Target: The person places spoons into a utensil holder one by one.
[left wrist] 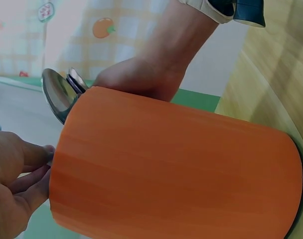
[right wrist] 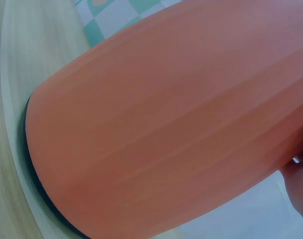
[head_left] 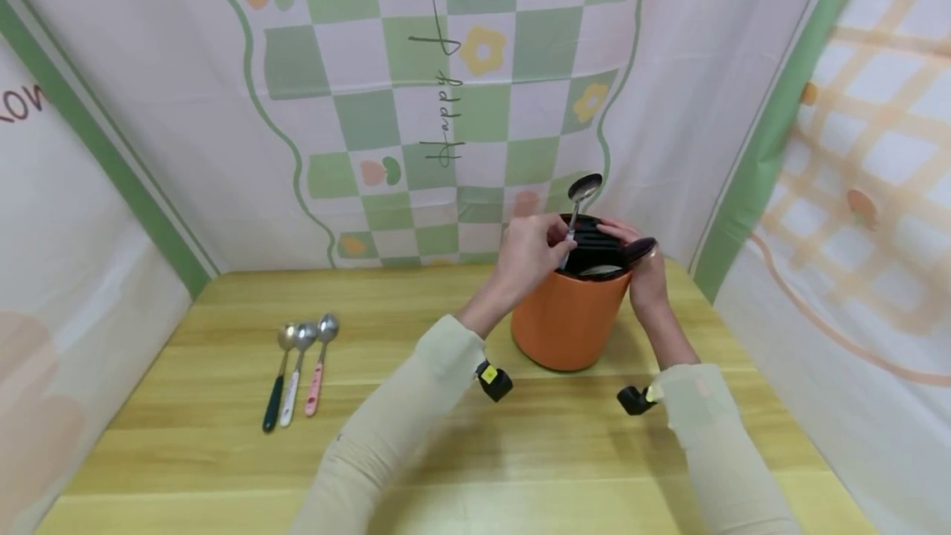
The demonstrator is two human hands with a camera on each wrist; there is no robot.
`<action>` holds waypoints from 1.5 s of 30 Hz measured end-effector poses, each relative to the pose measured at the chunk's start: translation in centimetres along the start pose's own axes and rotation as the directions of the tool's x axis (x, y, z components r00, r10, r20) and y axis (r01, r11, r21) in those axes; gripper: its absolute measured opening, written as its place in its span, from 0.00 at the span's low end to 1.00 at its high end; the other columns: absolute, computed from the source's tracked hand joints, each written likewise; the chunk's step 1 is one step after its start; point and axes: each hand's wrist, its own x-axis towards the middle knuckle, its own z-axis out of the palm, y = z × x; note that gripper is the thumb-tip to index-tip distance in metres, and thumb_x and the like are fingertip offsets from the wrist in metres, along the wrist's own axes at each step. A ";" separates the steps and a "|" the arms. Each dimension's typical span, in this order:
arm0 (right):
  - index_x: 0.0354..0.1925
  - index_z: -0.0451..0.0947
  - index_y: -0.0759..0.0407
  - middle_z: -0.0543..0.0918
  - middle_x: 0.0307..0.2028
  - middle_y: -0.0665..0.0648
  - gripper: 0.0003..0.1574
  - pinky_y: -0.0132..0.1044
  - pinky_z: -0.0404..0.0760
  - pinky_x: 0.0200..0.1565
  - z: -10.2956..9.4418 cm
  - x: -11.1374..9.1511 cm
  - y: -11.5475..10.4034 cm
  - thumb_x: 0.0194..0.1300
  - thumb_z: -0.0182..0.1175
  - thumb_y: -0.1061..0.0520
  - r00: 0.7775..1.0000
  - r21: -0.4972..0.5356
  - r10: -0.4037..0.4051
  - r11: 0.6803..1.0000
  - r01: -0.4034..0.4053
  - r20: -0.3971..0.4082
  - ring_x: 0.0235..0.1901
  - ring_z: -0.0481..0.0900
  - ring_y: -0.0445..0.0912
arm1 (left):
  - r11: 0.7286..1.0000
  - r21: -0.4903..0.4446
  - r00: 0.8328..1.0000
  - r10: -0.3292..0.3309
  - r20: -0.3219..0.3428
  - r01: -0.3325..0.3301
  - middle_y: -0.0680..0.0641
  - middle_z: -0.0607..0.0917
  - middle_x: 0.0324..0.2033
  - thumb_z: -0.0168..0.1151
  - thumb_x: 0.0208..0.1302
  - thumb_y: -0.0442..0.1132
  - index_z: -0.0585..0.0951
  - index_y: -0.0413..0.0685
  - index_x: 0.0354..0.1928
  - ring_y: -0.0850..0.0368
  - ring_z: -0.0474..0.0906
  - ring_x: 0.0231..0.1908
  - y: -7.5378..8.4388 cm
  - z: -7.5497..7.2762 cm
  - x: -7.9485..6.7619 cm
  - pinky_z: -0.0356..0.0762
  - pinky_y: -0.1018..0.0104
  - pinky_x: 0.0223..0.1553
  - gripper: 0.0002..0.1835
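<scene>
In the head view, my left hand (head_left: 529, 253) pinches the handle of an upright metal spoon (head_left: 584, 187) at the mouth of an orange utensil holder (head_left: 568, 320). The spoon's bowl points up; the lower end of its handle is hidden. My right hand (head_left: 648, 275) holds the holder's right side, fingers along the far rim. Another spoon (head_left: 641, 250), bowl up, leans out over the right rim. The left wrist view has my left fingers (left wrist: 34, 181) close to the rim and my right hand (left wrist: 141, 77) against the holder's side.
Three spoons lie side by side on the wooden table (head_left: 223, 469), left of my arms: a dark-handled spoon (head_left: 274, 403), a white-handled spoon (head_left: 291, 395) and a pink-handled spoon (head_left: 315, 386). A black slotted insert (head_left: 590, 238) sits inside the holder. Patterned cloth (head_left: 475, 130) hangs behind and at both sides.
</scene>
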 end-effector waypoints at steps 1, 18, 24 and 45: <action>0.53 0.75 0.82 0.72 0.61 0.80 0.30 0.23 0.66 0.65 0.1 -0.1 -0.4 0.81 0.31 0.60 1.000 -0.007 0.002 1.000 -0.002 0.003 0.62 0.73 0.37 | 1.000 0.010 1.000 0.001 -0.003 -0.001 0.51 0.90 0.33 0.70 0.63 0.41 0.86 0.46 0.36 0.63 0.84 0.30 0.0 0.1 0.0 0.77 0.81 0.29 0.06; 0.53 0.76 0.80 0.74 0.61 0.77 0.27 0.23 0.65 0.65 0.5 -0.3 -2.3 0.79 0.34 0.63 1.000 -0.063 0.025 0.998 -0.025 0.002 0.61 0.73 0.36 | 0.995 0.083 0.998 0.060 0.007 -0.060 0.49 0.90 0.40 0.65 0.67 0.40 0.86 0.45 0.43 0.59 0.86 0.43 -0.6 -0.2 -0.9 0.83 0.72 0.47 0.08; 0.54 0.77 0.79 0.74 0.61 0.77 0.28 0.23 0.66 0.64 0.5 0.0 -1.2 0.79 0.34 0.61 1.000 -0.041 0.016 0.999 -0.016 0.000 0.61 0.74 0.37 | 0.998 -0.005 0.997 0.062 -0.055 -0.063 0.46 0.88 0.40 0.63 0.68 0.34 0.85 0.42 0.44 0.56 0.85 0.42 -1.5 -1.5 -2.6 0.82 0.73 0.44 0.06; 0.53 0.78 0.76 0.82 0.56 0.44 0.31 0.23 0.69 0.62 0.0 0.2 1.3 0.81 0.38 0.53 0.999 0.006 0.026 1.000 -0.026 -0.036 0.59 0.75 0.35 | 0.997 -0.053 0.992 -0.066 -0.111 0.060 0.44 0.87 0.33 0.68 0.64 0.35 0.85 0.38 0.39 0.54 0.86 0.37 -5.7 -5.6 -9.3 0.85 0.73 0.37 0.06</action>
